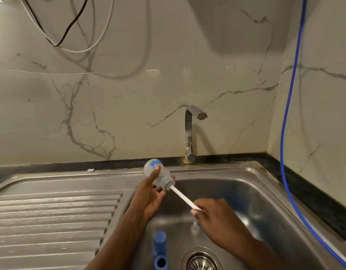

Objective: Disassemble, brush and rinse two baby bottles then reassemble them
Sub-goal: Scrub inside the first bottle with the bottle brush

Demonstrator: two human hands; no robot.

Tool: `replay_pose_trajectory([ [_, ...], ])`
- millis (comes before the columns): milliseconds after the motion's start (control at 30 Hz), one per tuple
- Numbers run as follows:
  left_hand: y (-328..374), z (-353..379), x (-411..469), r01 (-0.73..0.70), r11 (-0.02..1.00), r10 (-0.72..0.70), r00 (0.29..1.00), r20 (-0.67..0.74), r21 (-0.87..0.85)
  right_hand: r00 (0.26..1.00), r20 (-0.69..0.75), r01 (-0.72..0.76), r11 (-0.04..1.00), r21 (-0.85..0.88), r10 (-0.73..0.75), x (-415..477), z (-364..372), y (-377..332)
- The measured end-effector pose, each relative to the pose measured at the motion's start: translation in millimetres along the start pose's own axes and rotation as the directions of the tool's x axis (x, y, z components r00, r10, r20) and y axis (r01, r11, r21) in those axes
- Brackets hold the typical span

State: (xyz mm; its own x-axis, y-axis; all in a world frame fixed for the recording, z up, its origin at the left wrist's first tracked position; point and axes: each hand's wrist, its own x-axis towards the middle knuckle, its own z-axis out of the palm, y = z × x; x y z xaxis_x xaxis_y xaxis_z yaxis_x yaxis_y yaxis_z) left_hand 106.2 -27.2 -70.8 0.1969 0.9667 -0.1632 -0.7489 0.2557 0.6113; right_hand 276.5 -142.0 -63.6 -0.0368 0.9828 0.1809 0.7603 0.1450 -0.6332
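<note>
- We see a small baby bottle (pixel 165 177) of cloudy, see-through plastic, with a rounded base and a blue and red printed label near that base.
- It is held in the air just left of the foot of the tap (pixel 189 133) and a little nearer us, over the back edge of the sink (pixel 236 191). It is tilted, with its base toward the wall behind the tap and its open neck slanting down toward us.
- Our left hand (pixel 150 195) grips the bottle's body from below. One finger lies stretched along the upper side up to the label, and the others curl round the underside.
- The brush (pixel 182 197) has a straight white handle and a grey bristle head, which sits in the bottle's mouth.
- Our right hand (pixel 217 215) is closed round the handle's lower end. It is in front of the tap and nearer us than the bottle.
- Farther from the tap, on the basin floor, stands a clear teat (pixel 195 228). A blue cap (pixel 159 242) and a blue ring (pixel 160 262) lie close together to its left.
</note>
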Motion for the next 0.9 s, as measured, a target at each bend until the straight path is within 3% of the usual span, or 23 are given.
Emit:
replay_pose_trajectory([
  [33, 2.7, -1.1, -1.8, 0.008, 0.998, -0.005, 0.998, 0.064, -0.060, 0.990, 0.121, -0.105, 0.956, 0.273, 0.074, -0.6, -2.9, -5.9],
  [67, 6.8, -2.7, -3.5, 0.037, 0.992, -0.020, 0.990, 0.143, -0.119, 0.947, 0.292, -0.276, 0.807, 0.523, 0.135, -1.4, -8.0, -12.3],
  [100, 10.6, -4.2, -5.9, 0.072, 0.985, -0.037, 0.975, 0.218, -0.155, 0.891, 0.432, -0.412, 0.644, 0.645, 0.137, -2.2, -13.4, -15.7],
  [133, 13.0, -5.2, -7.7, 0.099, 0.982, -0.053, 0.962, 0.266, -0.162, 0.862, 0.493, -0.467, 0.564, 0.681, 0.119, -3.4, -17.4, -16.4],
  [167, 12.8, -6.4, -7.7, 0.115, 0.985, -0.076, 0.961, 0.266, -0.132, 0.861, 0.496, -0.467, 0.561, 0.683, 0.113, -3.9, -18.1, -15.3],
  [200, 11.4, -7.3, -6.8, 0.114, 0.991, -0.096, 0.969, 0.228, -0.066, 0.886, 0.444, -0.423, 0.629, 0.652, 0.136, -4.1, -16.0, -14.9],
  [233, 8.9, -7.2, -5.6, 0.107, 0.994, -0.108, 0.981, 0.164, 0.016, 0.928, 0.329, -0.336, 0.771, 0.540, 0.174, -4.8, -12.0, -13.1],
  [267, 5.7, -6.6, -3.6, 0.102, 0.992, -0.110, 0.989, 0.099, 0.081, 0.968, 0.183, -0.225, 0.924, 0.308, 0.174, -5.5, -8.4, -10.3],
  [300, 3.0, -4.2, -3.2, 0.098, 0.988, -0.103, 0.994, 0.045, 0.117, 0.989, 0.076, -0.128, 0.992, 0.017, 0.126, -5.3, -4.9, -3.8],
  [333, 0.9, -1.5, -2.5, 0.091, 0.988, -0.092, 0.996, 0.004, 0.126, 0.995, 0.002, -0.095, 0.975, -0.199, 0.097, -6.1, -2.9, 1.9],
  [367, -1.2, 0.7, -1.1, 0.083, 0.989, -0.080, 0.996, -0.029, 0.123, 0.995, -0.049, -0.102, 0.949, -0.300, 0.091, -5.4, -1.7, 5.4],
  [467, -3.1, 2.2, -0.1, 0.068, 0.992, -0.062, 0.996, -0.063, 0.104, 0.995, -0.072, -0.091, 0.938, -0.335, 0.071, -4.2, 0.0, 3.0],
  [500, -0.6, 1.4, -2.8, 0.072, 0.994, -0.071, 0.997, -0.022, 0.084, 0.997, 0.001, -0.073, 0.972, -0.225, 0.075, -3.0, 0.2, 0.3],
  [533, 3.6, -0.1, -5.4, 0.087, 0.995, -0.090, 0.995, 0.052, 0.055, 0.986, 0.121, -0.124, 0.991, 0.040, 0.119, -3.2, -3.4, -4.4],
  [567, 8.8, -1.2, -8.3, 0.112, 0.993, -0.116, 0.982, 0.147, 0.032, 0.930, 0.319, -0.298, 0.882, 0.366, 0.182, -3.4, -9.2, -10.6],
  [600, 13.4, -1.4, -10.8, 0.131, 0.991, -0.131, 0.965, 0.229, 0.014, 0.852, 0.493, -0.468, 0.679, 0.566, 0.177, -3.4, -15.6, -14.6],
  [633, 16.2, -0.6, -12.3, 0.135, 0.991, -0.128, 0.952, 0.278, -0.008, 0.808, 0.571, -0.547, 0.542, 0.638, 0.144, -3.2, -21.1, -14.8],
  [667, 16.6, 0.3, -12.5, 0.129, 0.991, -0.116, 0.950, 0.290, -0.026, 0.802, 0.584, -0.551, 0.531, 0.644, 0.125, -2.6, -23.1, -12.5],
  [733, 12.8, -2.1, -8.7, 0.083, 0.996, -0.074, 0.972, 0.223, -0.030, 0.858, 0.487, -0.445, 0.705, 0.552, 0.161, -2.8, -18.4, -12.4],
  [800, 7.8, -6.0, -3.9, 0.041, 0.999, -0.039, 0.990, 0.133, -0.007, 0.957, 0.260, -0.215, 0.917, 0.337, 0.129, -6.6, -5.0, -11.0],
  [900, 7.7, -8.7, -0.7, -0.006, 1.000, 0.004, 0.995, 0.099, 0.017, 0.999, 0.021, 0.030, 0.999, 0.030, -0.031, -4.2, 3.5, 5.7],
])
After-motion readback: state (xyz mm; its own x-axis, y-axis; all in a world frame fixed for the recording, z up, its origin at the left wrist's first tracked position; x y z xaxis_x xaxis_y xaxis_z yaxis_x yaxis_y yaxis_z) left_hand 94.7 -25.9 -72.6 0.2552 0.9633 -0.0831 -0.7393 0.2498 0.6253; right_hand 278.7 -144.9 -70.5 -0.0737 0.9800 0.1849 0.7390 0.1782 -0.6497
